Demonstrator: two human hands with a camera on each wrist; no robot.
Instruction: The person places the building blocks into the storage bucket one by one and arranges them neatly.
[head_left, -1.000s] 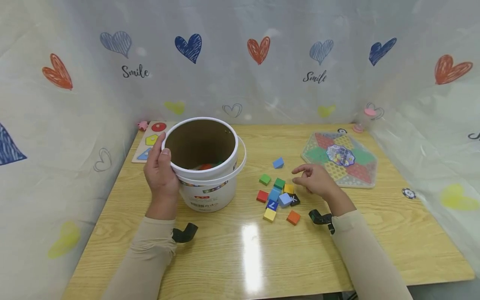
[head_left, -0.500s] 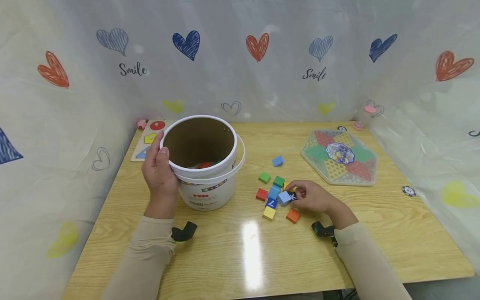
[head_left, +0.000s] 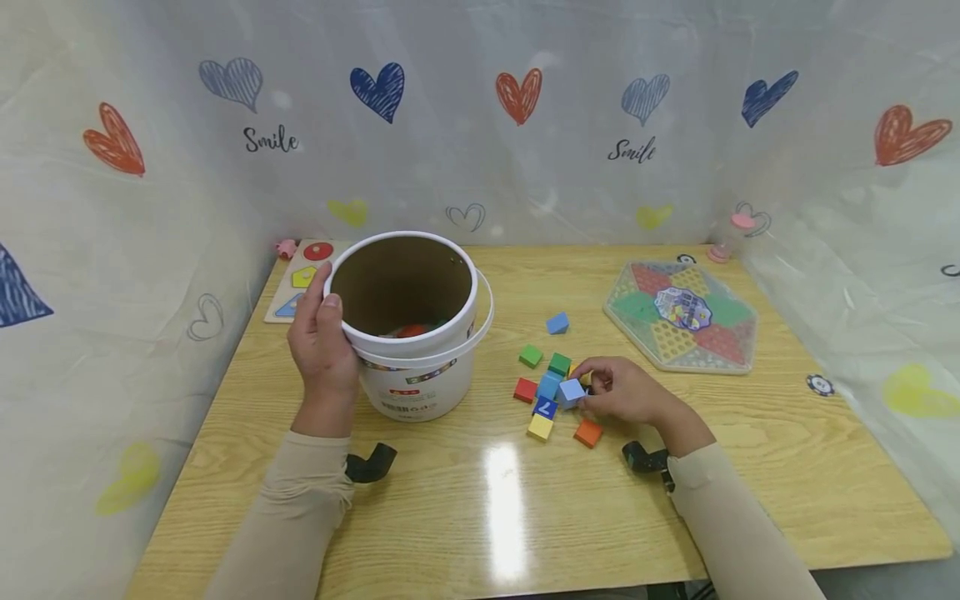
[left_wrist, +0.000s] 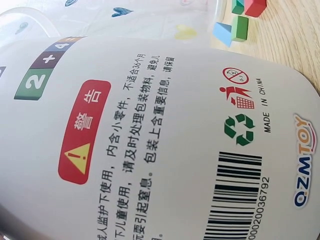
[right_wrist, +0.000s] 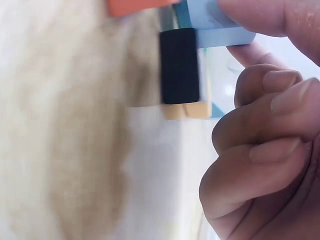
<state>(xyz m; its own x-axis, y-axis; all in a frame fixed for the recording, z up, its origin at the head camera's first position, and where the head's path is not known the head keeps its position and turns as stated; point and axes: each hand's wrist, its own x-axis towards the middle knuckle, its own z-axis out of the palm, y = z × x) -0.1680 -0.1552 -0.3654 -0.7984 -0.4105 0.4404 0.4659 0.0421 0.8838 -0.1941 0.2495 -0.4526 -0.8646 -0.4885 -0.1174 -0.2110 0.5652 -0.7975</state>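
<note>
My left hand (head_left: 324, 358) holds the white bucket (head_left: 420, 392) at the left of its rim, thumb over the edge. Red and green pieces show low inside it. The bucket's printed wall (left_wrist: 190, 120) fills the left wrist view. My right hand (head_left: 626, 392) pinches a light blue block (head_left: 571, 393) between thumb and index finger, the other fingers curled in. Close by that block lie a black block (right_wrist: 179, 66), a dark blue block (head_left: 545, 407) marked 7, a pale yellow block (head_left: 539, 427), an orange block (head_left: 588, 432) and a red block (head_left: 525, 389).
A blue triangular block (head_left: 557, 323) and a light green block (head_left: 531, 356) lie farther back. A hexagonal game board (head_left: 682, 317) is at the right. Behind the bucket sits a wooden shape puzzle (head_left: 287, 292). A pink-topped bottle (head_left: 726, 237) stands in the back right corner.
My right hand has come down and left onto the block pile, its thumb and index finger taking hold of the light blue block, which has shifted slightly. The left hand stays on the bucket.
</note>
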